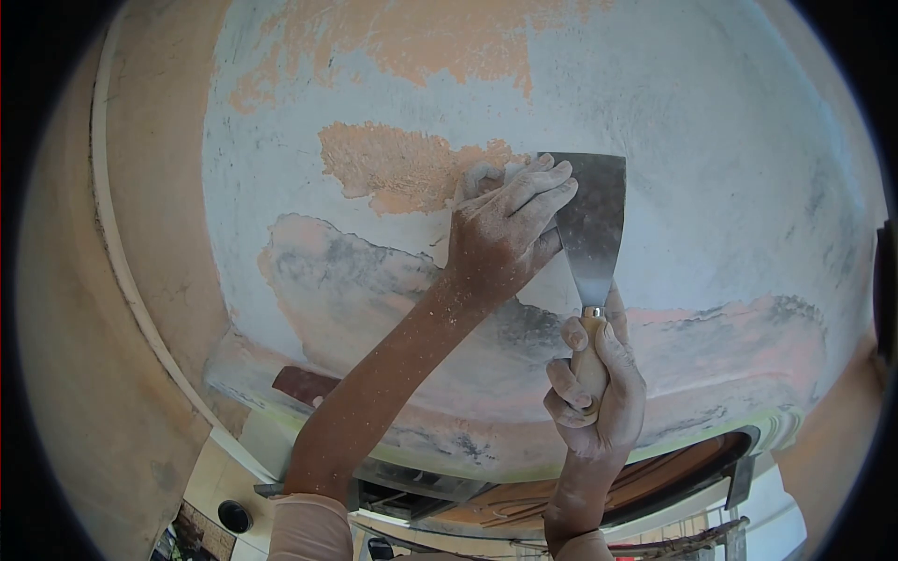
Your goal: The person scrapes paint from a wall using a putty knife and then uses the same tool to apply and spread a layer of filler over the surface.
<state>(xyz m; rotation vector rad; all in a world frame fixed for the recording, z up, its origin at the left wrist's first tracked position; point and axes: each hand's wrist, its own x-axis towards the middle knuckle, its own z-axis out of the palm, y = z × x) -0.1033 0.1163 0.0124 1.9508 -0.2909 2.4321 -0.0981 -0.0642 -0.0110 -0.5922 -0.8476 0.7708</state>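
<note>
While the right hand [599, 383] grips the scraper [587, 243] — left hand [505, 234] presses its blade.

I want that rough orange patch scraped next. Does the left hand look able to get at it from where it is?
Probably yes: the left hand, pressing the scraper blade, sits at the orange patch's edge, nothing between.

At the centre of the frame the left hand [505, 229] lies flat against a pale, patchy painted surface [730, 187], its dusty fingers [552, 182] spread over the upper left edge of a wide metal scraper blade [591, 224]. Below it, right of centre, the right hand [599, 393] is wrapped around the scraper's wooden handle [589, 365], blade pointing up. Just left of the blade a rough orange patch [398, 168] shows where paint is off; another sits at the top. A cream wall [103, 393] fills the left side.
</note>
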